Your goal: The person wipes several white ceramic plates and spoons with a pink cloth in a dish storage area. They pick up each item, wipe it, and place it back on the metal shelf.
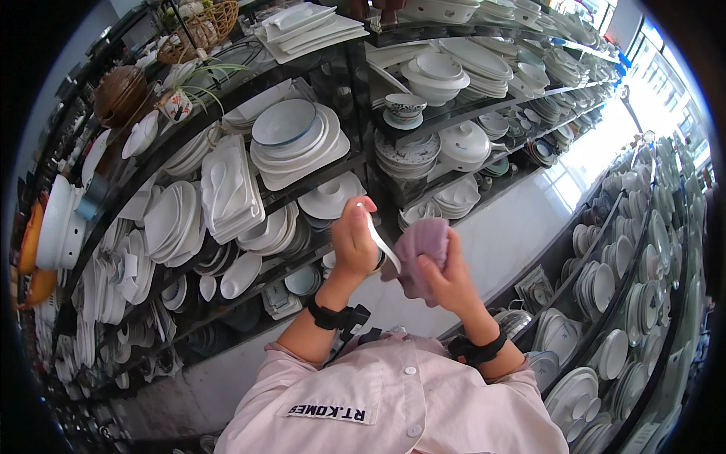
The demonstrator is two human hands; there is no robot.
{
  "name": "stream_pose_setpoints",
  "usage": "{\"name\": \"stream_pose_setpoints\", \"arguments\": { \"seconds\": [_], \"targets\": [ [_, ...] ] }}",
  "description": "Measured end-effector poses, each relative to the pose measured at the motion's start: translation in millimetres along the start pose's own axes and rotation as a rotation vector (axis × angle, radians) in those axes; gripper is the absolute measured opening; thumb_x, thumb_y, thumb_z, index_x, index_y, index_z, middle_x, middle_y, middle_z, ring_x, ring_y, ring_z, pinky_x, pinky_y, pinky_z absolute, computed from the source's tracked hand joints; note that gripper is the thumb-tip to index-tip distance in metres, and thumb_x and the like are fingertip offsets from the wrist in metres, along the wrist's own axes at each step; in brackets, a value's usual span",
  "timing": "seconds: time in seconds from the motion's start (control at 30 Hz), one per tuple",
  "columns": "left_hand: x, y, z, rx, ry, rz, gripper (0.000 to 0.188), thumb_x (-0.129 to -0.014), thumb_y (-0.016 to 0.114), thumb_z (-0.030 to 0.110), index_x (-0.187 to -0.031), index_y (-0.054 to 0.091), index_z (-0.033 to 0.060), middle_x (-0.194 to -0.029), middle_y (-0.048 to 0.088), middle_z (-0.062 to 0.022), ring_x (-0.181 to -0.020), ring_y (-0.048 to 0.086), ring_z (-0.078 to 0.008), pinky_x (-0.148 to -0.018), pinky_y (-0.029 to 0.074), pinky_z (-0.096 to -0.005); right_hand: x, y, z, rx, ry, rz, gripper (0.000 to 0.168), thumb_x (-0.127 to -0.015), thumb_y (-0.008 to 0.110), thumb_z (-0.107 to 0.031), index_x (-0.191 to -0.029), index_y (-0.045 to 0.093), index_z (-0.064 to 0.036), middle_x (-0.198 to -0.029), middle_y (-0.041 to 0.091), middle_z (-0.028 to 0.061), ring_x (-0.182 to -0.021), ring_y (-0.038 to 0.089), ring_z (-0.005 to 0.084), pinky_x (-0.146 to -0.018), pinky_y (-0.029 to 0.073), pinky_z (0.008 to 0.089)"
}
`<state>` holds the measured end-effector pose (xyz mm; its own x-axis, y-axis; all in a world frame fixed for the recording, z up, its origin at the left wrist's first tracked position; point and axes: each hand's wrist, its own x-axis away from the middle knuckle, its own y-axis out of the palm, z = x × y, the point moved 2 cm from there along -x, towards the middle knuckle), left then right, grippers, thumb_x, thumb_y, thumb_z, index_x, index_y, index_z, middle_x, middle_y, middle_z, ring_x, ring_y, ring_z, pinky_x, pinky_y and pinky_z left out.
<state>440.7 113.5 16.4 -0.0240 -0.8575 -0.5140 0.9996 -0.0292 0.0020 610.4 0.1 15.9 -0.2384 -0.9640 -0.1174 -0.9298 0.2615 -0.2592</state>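
Observation:
My left hand (354, 241) is closed around a white ceramic spoon (381, 241), its thumb near the upper end. The spoon slants down to the right, towards a folded mauve cloth (421, 255). My right hand (448, 278) grips this cloth from the right side. The spoon's lower end lies close to the cloth's left edge; whether they touch, I cannot tell. Both hands are in front of my chest, above the aisle floor. Behind my left hand, a wide-rimmed white dish (332, 196) stands on a shelf.
Dark shelves (317, 184) at the left and ahead carry stacked white plates (300, 142), rectangular dishes (229, 187) and a lidded tureen (465, 142). More racks of plates (595, 286) line the right side. A pale tiled floor (510, 227) runs between them towards bright windows (675, 85).

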Motion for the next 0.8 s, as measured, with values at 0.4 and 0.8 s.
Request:
{"name": "stream_pose_setpoints", "arguments": {
  "seconds": [0.4,0.8],
  "targets": [
    [15,22,6,0.212,-0.103,-0.079,0.046,-0.11,0.033,0.038,-0.107,0.059,0.001,-0.071,0.051,-0.0003,-0.063,0.047,-0.0089,-0.057,0.035,-0.0264,-7,-9,20,-0.389,0.036,-0.462,0.058,-0.086,0.079,-0.023,-0.133,0.053,-0.003,-0.116,0.064,0.0042,-0.107,0.058,0.0128,-0.092,0.049,0.0319],
    [15,-14,11,0.274,-0.396,-0.05,0.038,-0.093,0.077,0.015,-0.118,0.05,0.0038,-0.097,0.058,0.0005,-0.09,0.056,-0.0082,-0.078,0.049,-0.026,-36,38,15,-0.584,-0.029,-0.358,0.05,-0.086,0.08,-0.02,-0.124,0.053,-0.003,-0.11,0.063,0.0044,-0.1,0.06,0.0124,-0.088,0.051,0.0322]
  ]
}}
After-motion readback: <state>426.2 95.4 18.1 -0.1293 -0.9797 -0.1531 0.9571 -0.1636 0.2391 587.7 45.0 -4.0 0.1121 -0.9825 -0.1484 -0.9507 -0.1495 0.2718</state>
